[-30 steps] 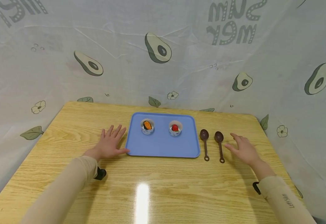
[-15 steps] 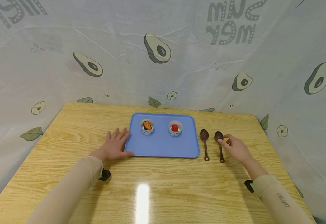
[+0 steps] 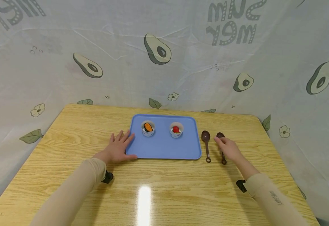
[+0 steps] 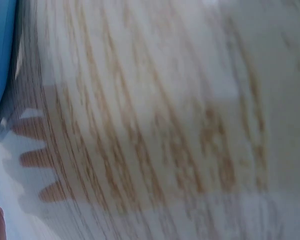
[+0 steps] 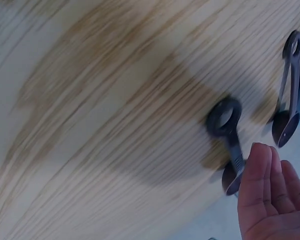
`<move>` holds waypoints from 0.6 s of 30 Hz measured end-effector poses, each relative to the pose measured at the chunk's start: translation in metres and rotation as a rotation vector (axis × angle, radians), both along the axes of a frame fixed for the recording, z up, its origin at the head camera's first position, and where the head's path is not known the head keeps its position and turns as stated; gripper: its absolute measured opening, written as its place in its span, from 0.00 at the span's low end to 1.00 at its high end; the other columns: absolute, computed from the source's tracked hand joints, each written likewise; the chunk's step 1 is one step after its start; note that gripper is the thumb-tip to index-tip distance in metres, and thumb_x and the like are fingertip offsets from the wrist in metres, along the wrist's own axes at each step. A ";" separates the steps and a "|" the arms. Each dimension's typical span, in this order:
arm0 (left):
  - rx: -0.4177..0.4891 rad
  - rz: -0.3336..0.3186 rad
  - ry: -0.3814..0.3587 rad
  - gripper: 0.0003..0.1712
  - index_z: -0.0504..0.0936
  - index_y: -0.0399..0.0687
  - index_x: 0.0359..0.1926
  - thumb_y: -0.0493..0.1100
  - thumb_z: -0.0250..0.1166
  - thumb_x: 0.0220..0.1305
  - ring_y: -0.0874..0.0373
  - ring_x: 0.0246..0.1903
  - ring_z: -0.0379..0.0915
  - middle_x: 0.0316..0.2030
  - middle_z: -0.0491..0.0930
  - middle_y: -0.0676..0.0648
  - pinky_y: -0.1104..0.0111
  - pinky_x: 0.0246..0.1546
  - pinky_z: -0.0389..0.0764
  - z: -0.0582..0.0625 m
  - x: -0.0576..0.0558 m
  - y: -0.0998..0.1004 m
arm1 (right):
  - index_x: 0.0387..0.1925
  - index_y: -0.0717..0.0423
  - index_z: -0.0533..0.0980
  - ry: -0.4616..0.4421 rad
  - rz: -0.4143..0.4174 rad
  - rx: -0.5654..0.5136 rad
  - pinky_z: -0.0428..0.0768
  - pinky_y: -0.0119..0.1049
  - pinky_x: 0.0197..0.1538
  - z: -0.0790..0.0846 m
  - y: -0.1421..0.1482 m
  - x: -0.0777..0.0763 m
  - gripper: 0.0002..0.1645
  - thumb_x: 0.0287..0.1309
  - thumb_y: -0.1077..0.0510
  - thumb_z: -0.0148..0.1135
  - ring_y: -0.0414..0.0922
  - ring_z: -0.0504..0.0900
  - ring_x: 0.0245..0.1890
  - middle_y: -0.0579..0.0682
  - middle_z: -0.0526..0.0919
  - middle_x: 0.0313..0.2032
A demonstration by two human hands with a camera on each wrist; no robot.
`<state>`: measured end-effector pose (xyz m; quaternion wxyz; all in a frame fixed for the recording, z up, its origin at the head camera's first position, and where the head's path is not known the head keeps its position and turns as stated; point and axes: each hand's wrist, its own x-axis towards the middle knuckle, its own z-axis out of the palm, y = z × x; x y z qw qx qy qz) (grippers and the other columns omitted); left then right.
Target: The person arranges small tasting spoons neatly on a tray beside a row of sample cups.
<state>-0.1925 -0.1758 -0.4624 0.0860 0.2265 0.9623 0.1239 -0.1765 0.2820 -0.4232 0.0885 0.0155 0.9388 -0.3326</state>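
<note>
My left hand point(image 3: 118, 150) lies with spread fingers at the left edge of a blue tray point(image 3: 164, 150), the thumb along its front corner. On the tray stand two small patterned cups: one point(image 3: 148, 133) holds an orange-topped sushi piece point(image 3: 148, 127), the other point(image 3: 176, 135) a red-topped piece point(image 3: 176, 129). My right hand point(image 3: 228, 149) is over the right brown spoon point(image 3: 220, 135), hiding part of its handle. In the right wrist view its fingers look fairly straight beside the spoon point(image 5: 224, 117); whether they touch it is unclear. The left brown spoon point(image 3: 205, 136) lies just beyond the fingertips.
Both spoons lie on the wooden table point(image 3: 181, 194), right of the tray. A white cloth point(image 3: 119, 62) printed with avocados hangs behind the table and along its sides. In the left wrist view, only table grain and the tray's rim point(image 4: 0, 55) show well.
My right hand has moved left from beside the right spoon to over it. My left hand has shifted slightly right, onto the tray's edge. The spoons and cups have stayed in place.
</note>
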 end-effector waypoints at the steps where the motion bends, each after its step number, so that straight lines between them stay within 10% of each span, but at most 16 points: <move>1: 0.001 0.000 -0.002 0.57 0.50 0.43 0.73 0.70 0.60 0.53 0.32 0.70 0.35 0.72 0.44 0.35 0.34 0.63 0.36 0.000 0.000 0.000 | 0.43 0.68 0.71 -0.009 -0.014 -0.018 0.72 0.39 0.29 -0.001 -0.002 -0.001 0.37 0.68 0.36 0.37 0.46 0.73 0.24 0.60 0.76 0.29; 18: -0.029 -0.003 -0.006 0.57 0.49 0.43 0.73 0.71 0.58 0.54 0.33 0.71 0.35 0.73 0.42 0.36 0.34 0.63 0.36 -0.002 0.000 0.001 | 0.37 0.68 0.75 -0.111 -0.127 -0.109 0.70 0.32 0.22 -0.018 -0.024 -0.013 0.32 0.66 0.39 0.47 0.40 0.69 0.18 0.52 0.77 0.23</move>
